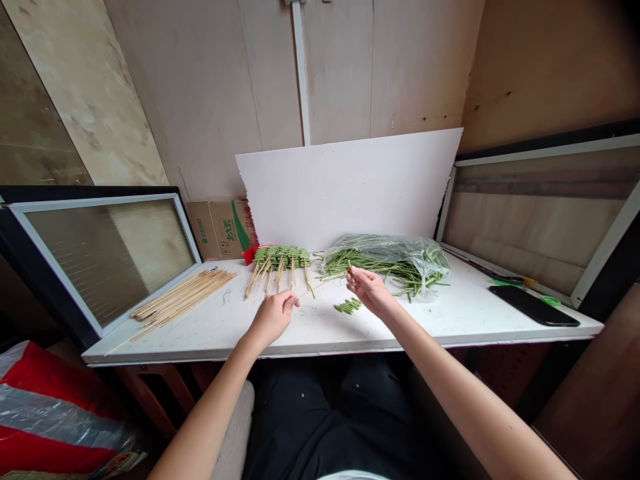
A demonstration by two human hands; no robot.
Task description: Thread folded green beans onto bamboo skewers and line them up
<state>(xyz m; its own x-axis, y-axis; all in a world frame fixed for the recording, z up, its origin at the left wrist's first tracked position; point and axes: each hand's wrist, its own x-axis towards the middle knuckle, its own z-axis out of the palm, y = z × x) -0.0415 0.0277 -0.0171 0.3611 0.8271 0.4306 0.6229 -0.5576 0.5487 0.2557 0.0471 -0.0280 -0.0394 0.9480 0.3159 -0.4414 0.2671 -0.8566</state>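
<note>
My left hand (273,317) is closed around one end of a thin bamboo skewer (320,285), which points right across the white table. My right hand (370,289) pinches a short piece of green bean (349,266) close to the skewer's far tip; whether the tip is in the bean I cannot tell. Below the right hand lies a small row of cut bean pieces (347,306). Beyond my left hand sit stacked, loaded bean skewers (283,256), their bare sticks facing me. Long green beans (360,261) spill from a clear plastic bag (425,267) behind my right hand.
Loose bamboo skewers (185,299) are spread at the table's left. On the right lies a black phone (534,305). A white board (350,190) leans at the back, beside a cardboard box (220,230). Framed panels (110,250) stand at both sides.
</note>
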